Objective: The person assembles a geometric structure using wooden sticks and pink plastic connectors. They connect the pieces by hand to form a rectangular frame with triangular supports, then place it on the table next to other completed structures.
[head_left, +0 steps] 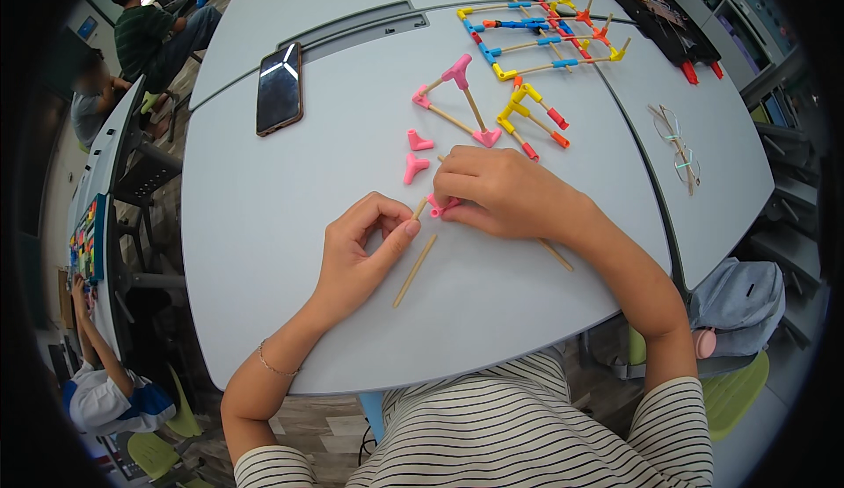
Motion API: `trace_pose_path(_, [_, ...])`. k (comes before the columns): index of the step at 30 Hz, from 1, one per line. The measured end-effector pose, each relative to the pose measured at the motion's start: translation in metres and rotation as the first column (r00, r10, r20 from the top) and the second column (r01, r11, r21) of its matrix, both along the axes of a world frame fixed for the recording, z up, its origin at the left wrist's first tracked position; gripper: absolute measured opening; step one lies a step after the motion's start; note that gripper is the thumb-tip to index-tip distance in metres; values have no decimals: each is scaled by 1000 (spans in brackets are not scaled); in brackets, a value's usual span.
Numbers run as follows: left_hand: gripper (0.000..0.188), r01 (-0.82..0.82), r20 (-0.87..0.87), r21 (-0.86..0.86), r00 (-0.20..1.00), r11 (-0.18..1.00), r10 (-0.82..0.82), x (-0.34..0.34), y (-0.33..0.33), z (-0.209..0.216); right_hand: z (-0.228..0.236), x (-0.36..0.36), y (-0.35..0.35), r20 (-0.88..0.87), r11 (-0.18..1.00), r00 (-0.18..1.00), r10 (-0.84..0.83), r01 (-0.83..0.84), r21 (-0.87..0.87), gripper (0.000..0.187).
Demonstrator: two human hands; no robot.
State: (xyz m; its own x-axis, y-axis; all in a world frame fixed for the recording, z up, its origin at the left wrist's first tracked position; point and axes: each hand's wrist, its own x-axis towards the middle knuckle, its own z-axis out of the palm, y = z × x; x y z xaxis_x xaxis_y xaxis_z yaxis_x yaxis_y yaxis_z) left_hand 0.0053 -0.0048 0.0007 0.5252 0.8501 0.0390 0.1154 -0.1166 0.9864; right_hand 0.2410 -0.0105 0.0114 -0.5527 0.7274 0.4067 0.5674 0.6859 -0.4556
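Note:
My left hand [362, 240] pinches a short wooden stick [419, 209] between thumb and fingers. Right beside its tip, my right hand [505, 191] grips a pink connector [435, 210], mostly covered by my fingers. Whether stick and connector touch, I cannot tell. A loose wooden stick [414, 272] lies just below my hands, and another stick [556, 256] shows past my right wrist. Two pink connectors, one upper [420, 141] and one lower [417, 169], lie beyond my fingers. Farther off stands a triangle of sticks with pink corner connectors [457, 72].
A yellow-and-red connector piece [520, 119] lies beyond my right hand, with a larger multicoloured stick frame [545, 38] behind it. A phone [280, 90] rests at the far left. Glasses [677, 149] lie on the right table. Other people sit at the left.

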Motion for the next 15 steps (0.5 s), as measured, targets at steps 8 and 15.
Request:
trace_pose_path(8, [7, 4, -9, 9, 1000, 1000, -4, 0, 0, 0, 1, 5, 2, -25, 1000, 1000, -3, 3, 2, 13])
trace_pose_path(15, [9, 27, 10, 103, 1000, 994, -28, 0, 3, -3, -5, 4, 3, -69, 997, 996, 52, -56, -54, 9])
